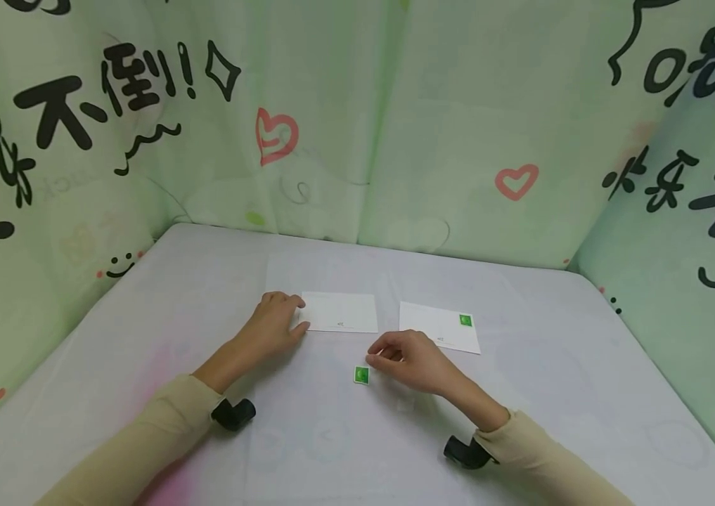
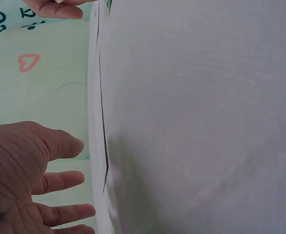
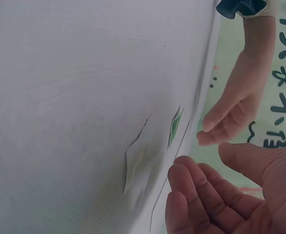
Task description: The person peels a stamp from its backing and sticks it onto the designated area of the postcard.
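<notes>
On the white tabletop (image 1: 306,436), two white cards, one small loose piece, two bare hands.

Item: plain card (image 1: 339,312), flat, its long side running left to right. No stamp visible; the upper right corner is bare.

Item: stamped card (image 1: 423,320), just to the right, slightly turned, a green stamp (image 1: 465,320) at its upper right corner. Perhaps set alongside to serve as a pattern.

Item: loose stamp (image 1: 361,375), green, pale-bordered, lying on the tabletop in front of the plain card, just beside the right fingertips; presumably placed there for easy reach.

Item: left hand (image 1: 273,325), thumb and fingers spread wide at the plain card's left end, probably to steady it while leaving its face uncovered. Whether the fingertips press on it cannot be told.

Item: right hand (image 1: 413,360), fingers loosely bent, narrow from above; the right wrist view shows a gap between thumb and fingers, with nothing seen held. The posture suits picking up something thin.

Item: scrap (image 3: 137,163), pale, nearly see-through, edges lifted, nearer the person than the loose stamp; possibly backing, set aside from the cards.

Backdrop: pale green curtain (image 1: 332,190), with black lettering and red hearts.
</notes>
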The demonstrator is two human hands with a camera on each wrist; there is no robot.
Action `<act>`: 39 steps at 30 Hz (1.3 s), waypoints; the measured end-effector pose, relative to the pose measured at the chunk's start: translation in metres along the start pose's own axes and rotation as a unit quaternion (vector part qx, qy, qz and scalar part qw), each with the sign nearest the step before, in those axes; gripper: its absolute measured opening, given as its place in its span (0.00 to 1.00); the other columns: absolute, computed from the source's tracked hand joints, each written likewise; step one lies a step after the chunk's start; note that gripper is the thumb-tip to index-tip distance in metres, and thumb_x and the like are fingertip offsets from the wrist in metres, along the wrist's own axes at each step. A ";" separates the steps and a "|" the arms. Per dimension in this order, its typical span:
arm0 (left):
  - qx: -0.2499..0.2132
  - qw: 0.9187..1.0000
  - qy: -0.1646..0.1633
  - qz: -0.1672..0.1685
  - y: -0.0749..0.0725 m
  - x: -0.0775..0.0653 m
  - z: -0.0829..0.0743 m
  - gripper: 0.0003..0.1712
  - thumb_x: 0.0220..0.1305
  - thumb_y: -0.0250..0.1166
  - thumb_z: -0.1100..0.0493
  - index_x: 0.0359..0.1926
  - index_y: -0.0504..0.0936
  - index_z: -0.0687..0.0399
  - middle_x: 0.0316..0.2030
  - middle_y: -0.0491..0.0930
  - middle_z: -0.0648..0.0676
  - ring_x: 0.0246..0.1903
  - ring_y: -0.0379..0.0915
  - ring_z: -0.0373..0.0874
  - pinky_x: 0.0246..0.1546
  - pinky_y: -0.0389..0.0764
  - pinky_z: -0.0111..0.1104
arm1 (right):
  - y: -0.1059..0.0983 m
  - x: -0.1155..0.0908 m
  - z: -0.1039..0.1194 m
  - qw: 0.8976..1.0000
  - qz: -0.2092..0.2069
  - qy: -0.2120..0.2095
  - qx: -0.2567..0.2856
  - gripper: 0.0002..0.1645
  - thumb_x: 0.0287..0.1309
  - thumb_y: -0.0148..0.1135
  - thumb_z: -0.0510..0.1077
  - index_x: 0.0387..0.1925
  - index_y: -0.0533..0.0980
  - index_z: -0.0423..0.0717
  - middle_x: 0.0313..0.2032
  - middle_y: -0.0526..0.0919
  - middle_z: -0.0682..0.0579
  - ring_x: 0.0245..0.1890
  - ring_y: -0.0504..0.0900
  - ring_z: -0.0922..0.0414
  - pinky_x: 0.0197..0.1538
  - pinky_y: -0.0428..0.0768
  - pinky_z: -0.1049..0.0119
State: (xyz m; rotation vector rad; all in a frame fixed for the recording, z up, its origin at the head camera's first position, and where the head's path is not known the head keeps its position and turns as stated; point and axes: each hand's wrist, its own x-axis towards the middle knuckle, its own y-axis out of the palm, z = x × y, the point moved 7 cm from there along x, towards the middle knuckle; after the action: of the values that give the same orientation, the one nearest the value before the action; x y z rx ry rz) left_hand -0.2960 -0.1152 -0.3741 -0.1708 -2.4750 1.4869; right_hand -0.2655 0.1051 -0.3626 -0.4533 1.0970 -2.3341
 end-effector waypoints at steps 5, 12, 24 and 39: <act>0.008 1.000 -0.014 0.016 0.005 0.006 0.008 0.21 0.70 0.64 0.58 0.58 0.78 0.68 0.57 0.76 0.71 0.66 0.62 0.70 0.68 0.64 0.56 | 0.005 0.004 0.001 1.000 0.020 0.003 -0.014 0.07 0.63 0.70 0.44 0.38 0.85 0.43 0.28 0.85 0.60 0.29 0.80 0.66 0.37 0.77 0.69; 0.012 0.999 -0.019 0.033 0.010 0.011 0.011 0.23 0.69 0.65 0.58 0.58 0.78 0.68 0.56 0.77 0.70 0.66 0.62 0.70 0.68 0.64 0.56 | 0.009 0.007 0.000 0.999 0.029 0.013 -0.026 0.06 0.61 0.71 0.43 0.35 0.85 0.44 0.25 0.83 0.60 0.25 0.76 0.67 0.33 0.76 0.70; 0.016 0.999 -0.023 0.038 0.010 0.012 0.010 0.22 0.68 0.65 0.59 0.57 0.78 0.70 0.55 0.77 0.70 0.64 0.64 0.69 0.67 0.66 0.55 | 0.012 0.010 -0.003 0.998 0.017 0.041 -0.050 0.07 0.57 0.74 0.43 0.33 0.83 0.45 0.22 0.79 0.60 0.24 0.74 0.65 0.33 0.74 0.69; 0.027 0.998 -0.022 0.043 0.012 0.014 0.013 0.19 0.69 0.65 0.59 0.56 0.79 0.67 0.55 0.77 0.68 0.64 0.65 0.68 0.65 0.68 0.54 | 0.016 0.011 -0.005 0.997 0.038 0.063 -0.021 0.08 0.57 0.74 0.40 0.29 0.80 0.45 0.23 0.78 0.58 0.25 0.74 0.63 0.33 0.73 0.69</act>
State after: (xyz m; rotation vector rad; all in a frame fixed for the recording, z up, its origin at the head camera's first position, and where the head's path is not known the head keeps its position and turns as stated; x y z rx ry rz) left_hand -0.3134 -0.1178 -0.3885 -0.2402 -2.4878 1.6087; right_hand -0.2715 0.0933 -0.3774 -0.2770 1.2027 -2.3025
